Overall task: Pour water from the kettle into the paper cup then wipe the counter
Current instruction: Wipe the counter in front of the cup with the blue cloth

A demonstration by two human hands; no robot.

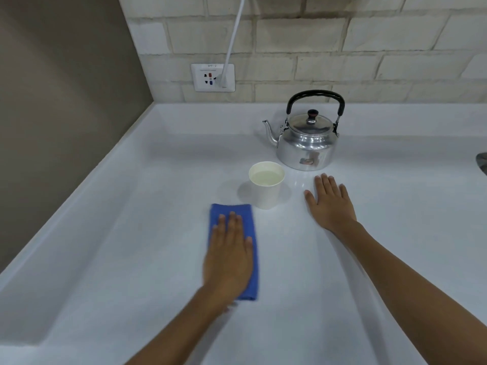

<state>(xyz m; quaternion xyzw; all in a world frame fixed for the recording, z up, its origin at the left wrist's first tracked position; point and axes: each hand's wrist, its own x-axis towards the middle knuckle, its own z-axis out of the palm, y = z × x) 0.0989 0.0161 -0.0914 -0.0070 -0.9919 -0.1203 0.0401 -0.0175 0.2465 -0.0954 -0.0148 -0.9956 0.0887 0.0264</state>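
Note:
A shiny metal kettle (pixel 307 143) with a black handle stands upright at the back of the white counter (pixel 131 206), spout pointing left. In front of it sits a white paper cup (pixel 266 189) holding water. A folded blue cloth (pixel 230 210) lies flat on the counter just left of the cup. My left hand (pixel 229 256) lies flat on top of the cloth, fingers spread, covering most of it. My right hand (pixel 329 202) rests palm down on the bare counter, right of the cup and in front of the kettle, holding nothing.
A wall socket (pixel 213 77) with a white plug and cable (pixel 234 35) sits on the tiled back wall. A brown wall (pixel 52 101) borders the counter on the left. A grey object (pixel 482 164) peeks in at the right edge.

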